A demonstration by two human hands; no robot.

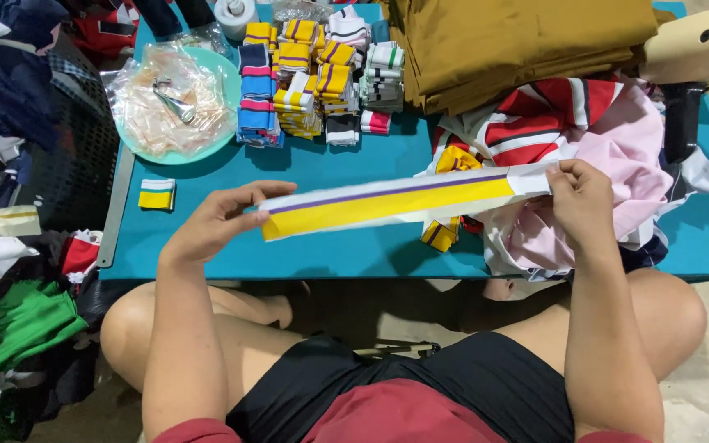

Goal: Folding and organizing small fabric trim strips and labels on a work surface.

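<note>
I hold a striped rib-knit band [391,203], white along its far edge, then a thin purple line, then a broad yellow stripe, stretched out flat between my 2 hands just above the near part of the teal table [338,254]. Its long axis runs left to right across me, climbing slightly toward the far side at the right end. My left hand [215,223] takes the left end: thumb and fingers are pressed together on the band's corner, the index finger lying along its far edge. My right hand [580,201] takes the right end, fingers curled and pinching the white tip against the thumb, right beside the heap of pink, red and white garments [592,139] that spills over the table's right side. So the band spans the whole gap between my grips, each hand at 1 end and neither nearer its middle.

Far from the band, toward the middle of the table, stand stacks of folded striped bands [313,78] in blue, yellow, purple and white. Left of those sits a pale green plate [227,78] holding crumpled clear plastic. 1 small folded yellow and white piece [157,194] lies alone just left of my left hand. Folded mustard cloth [519,45] is piled at the far right
</note>
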